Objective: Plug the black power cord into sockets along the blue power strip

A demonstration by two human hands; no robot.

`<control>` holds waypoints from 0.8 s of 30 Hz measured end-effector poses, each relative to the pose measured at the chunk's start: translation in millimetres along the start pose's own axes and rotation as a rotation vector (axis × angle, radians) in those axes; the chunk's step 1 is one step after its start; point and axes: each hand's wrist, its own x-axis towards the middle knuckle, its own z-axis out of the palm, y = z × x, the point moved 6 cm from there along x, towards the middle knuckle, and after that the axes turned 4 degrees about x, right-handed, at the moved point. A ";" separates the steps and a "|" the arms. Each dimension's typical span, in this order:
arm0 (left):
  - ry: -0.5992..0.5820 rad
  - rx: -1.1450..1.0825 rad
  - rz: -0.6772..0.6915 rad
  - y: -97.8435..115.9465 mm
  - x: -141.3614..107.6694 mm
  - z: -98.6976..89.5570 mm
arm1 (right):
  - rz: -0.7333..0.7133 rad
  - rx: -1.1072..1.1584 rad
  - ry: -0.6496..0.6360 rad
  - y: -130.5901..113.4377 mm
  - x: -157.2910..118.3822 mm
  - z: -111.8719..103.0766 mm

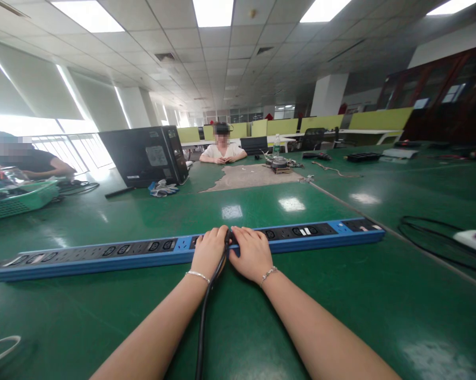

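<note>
A long blue power strip (143, 258) with black sockets lies across the green table. At its middle, my left hand (210, 252) is closed round the plug end of a black cable (202, 327), which runs down toward me between my forearms. My right hand (251, 253) rests against the strip just right of the plug, its fingers together over the strip's top and touching the plug's side. The plug's tip is hidden by the fingers, so whether it sits in a socket cannot be made out.
The green table (151, 306) spreads all round. Behind the strip stand a black computer case (143, 155) and gloves (162, 188). A green basket (24, 200) is at left, black cables (428, 245) and a white power strip (473, 240) at right. Two people sit beyond.
</note>
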 end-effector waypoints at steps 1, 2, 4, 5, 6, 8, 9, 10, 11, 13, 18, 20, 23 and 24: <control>-0.004 0.027 0.006 1.7 -1.2 0.4 | -0.004 0.014 0.006 -0.3 0.0 -0.4; -0.002 0.046 0.012 3.1 -2.3 0.7 | -0.009 0.029 0.017 -1.0 -0.1 -1.2; 0.010 0.060 0.028 4.7 -3.9 0.7 | -0.033 0.060 0.054 -4.3 -0.6 -4.1; 0.018 0.063 0.037 4.7 -4.3 0.8 | -0.056 0.072 0.079 -7.2 -1.1 -6.2; 0.026 0.062 0.041 3.8 -4.6 1.0 | -0.084 0.080 0.103 -10.8 -1.9 -8.5; 0.043 0.045 0.034 -0.6 -4.6 1.8 | -0.150 0.084 0.140 -19.0 -4.1 -12.4; 0.054 0.026 0.028 -3.4 -4.5 2.3 | -0.183 0.082 0.146 -22.8 -5.3 -13.4; 0.065 0.003 0.027 -6.0 -4.5 3.0 | -0.212 0.079 0.141 -26.0 -6.2 -13.3; 0.075 -0.019 0.031 -8.3 -4.7 3.9 | -0.233 0.078 0.128 -28.1 -6.7 -12.2; 0.091 -0.041 0.050 -11.1 -5.8 6.0 | -0.247 0.086 0.080 -29.0 -6.5 -7.4; 0.140 -0.019 0.039 -15.3 -11.4 8.1 | -0.198 0.167 0.010 -23.1 -1.9 3.4; 0.151 0.006 0.016 -17.3 -13.7 7.6 | -0.189 0.198 0.033 -22.1 -0.2 3.1; 0.152 0.059 0.007 -19.0 -16.4 6.3 | -0.213 0.243 0.075 -22.3 1.7 1.0; 0.149 0.073 0.011 -19.1 -17.0 6.2 | -0.219 0.256 0.083 -21.9 2.4 0.7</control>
